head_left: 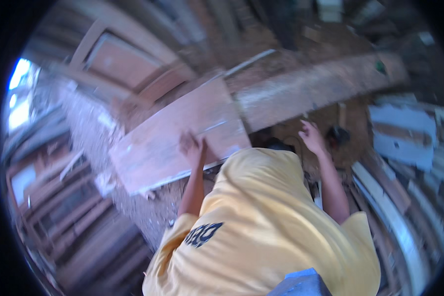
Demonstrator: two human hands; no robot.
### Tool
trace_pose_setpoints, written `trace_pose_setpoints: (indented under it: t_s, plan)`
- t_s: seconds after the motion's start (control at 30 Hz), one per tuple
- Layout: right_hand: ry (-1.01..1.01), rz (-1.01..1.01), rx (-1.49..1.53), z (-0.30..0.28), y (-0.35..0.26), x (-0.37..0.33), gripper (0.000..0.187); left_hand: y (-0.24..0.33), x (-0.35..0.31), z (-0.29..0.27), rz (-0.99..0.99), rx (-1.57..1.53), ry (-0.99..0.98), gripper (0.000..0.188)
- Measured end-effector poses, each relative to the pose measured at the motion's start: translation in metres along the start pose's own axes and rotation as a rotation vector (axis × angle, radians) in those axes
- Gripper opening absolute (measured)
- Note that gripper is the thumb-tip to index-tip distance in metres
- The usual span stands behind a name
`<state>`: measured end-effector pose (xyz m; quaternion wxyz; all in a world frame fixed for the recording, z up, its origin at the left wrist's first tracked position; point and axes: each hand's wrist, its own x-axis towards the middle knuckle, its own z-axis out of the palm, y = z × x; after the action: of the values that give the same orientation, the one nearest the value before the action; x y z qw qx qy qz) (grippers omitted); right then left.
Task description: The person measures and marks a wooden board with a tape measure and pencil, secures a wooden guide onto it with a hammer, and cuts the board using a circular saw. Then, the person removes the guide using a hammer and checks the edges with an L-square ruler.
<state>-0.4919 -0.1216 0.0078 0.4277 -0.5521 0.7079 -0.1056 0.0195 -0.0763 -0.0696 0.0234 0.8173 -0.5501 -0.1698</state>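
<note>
A sawdust-strewn workshop floor is shown, with timber frames stacked around. A flat wooden board is laid across a long plank. The left hand is pressed flat on the board's near edge. The right hand, fingers spread and empty, is held beside the plank, above a dark object blurred beyond telling.
</note>
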Motion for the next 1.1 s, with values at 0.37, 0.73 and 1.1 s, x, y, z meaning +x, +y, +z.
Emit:
trace_pose_setpoints:
  t_s: [0.37, 0.73, 1.1]
  plan:
    - [0.232, 0.579, 0.297, 0.181, 0.111, -0.181, 0.048, -0.022, 0.001, -0.032, 0.223, 0.187, 0.057, 0.065]
    - [-0.098, 1.072, 0.71, 0.428, 0.044, -0.411, 0.045, 0.01, 0.052, -0.033, 0.479, 0.33, -0.088, 0.075]
    - [0.516, 0.988, 0.676, 0.396, 0.205, -0.309, 0.047, 0.126, 0.058, -0.04, 0.585, 0.331, -0.285, 0.076]
